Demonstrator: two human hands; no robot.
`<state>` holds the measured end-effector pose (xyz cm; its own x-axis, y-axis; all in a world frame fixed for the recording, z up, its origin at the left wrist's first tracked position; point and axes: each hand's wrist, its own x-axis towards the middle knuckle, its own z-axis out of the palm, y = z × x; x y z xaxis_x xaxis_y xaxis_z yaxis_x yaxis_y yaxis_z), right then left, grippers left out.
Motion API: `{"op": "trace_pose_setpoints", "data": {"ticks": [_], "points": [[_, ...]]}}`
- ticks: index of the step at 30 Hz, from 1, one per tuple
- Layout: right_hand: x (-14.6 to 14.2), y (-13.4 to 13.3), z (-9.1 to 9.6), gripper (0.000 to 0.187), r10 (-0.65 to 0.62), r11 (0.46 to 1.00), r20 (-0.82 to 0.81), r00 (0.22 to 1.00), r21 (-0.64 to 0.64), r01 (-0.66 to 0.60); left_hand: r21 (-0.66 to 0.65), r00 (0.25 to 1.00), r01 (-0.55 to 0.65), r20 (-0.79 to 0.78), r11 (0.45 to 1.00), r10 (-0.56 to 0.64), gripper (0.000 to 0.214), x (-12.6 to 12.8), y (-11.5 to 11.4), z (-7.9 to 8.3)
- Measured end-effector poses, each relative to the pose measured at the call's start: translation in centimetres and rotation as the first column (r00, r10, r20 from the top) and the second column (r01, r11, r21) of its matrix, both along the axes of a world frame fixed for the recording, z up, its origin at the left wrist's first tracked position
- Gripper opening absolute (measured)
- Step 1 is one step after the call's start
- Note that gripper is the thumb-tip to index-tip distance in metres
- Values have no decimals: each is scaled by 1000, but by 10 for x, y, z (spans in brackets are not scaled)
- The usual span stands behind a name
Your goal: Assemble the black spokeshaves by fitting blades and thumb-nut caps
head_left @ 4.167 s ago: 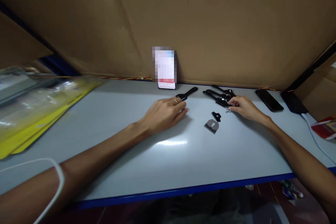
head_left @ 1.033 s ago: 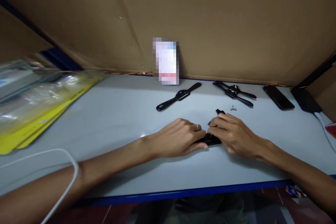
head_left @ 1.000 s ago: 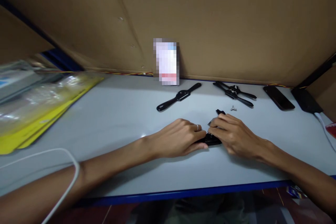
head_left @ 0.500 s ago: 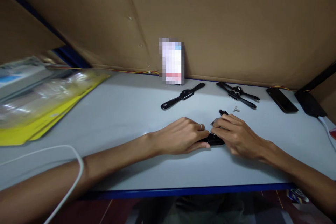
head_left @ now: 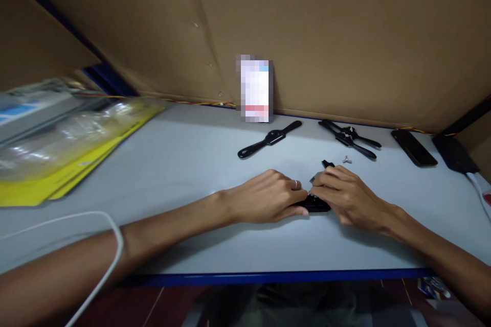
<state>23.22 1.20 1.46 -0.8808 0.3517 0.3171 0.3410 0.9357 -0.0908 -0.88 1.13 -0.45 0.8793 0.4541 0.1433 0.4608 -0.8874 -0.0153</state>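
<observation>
Near the front of the table lies a black spokeshave (head_left: 317, 206), its middle showing between my two hands. My left hand (head_left: 274, 196), with a ring on one finger, is closed around its left part, thumb along the near side. My right hand (head_left: 343, 194) has its fingers pinched together over the tool's middle; whatever is between the fingertips is hidden. Just beyond those fingers a flat grey metal piece (head_left: 315, 178) sticks out, and a small black part (head_left: 327, 163) shows behind the hand. I cannot tell whether the right hand touches either.
Farther back lie another black spokeshave (head_left: 274, 137), two crossed black spokeshaves (head_left: 348, 138) and small silver screws (head_left: 347, 160). A phone (head_left: 414, 148) and a black object (head_left: 454, 153) are at right. A blurred screen (head_left: 255, 89) leans on the cardboard wall. A white cable (head_left: 118, 240) crosses my left forearm.
The whole view has shifted slightly. Both hands stay at the spokeshave with almost the same grip, and nothing else has visibly moved.
</observation>
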Motion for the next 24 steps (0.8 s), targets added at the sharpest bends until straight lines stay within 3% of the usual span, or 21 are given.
{"op": "trace_pose_setpoints", "data": {"ticks": [11,24], "points": [[0,2,4,34,7,1000,18,1000,-11,-7,-2,1000,1,5,1000,-1,54,0,0,0],[-2,3,-1,31,39,997,-75,996,-60,-44,-20,1000,17,-12,1000,-18,54,0,2,2]]}}
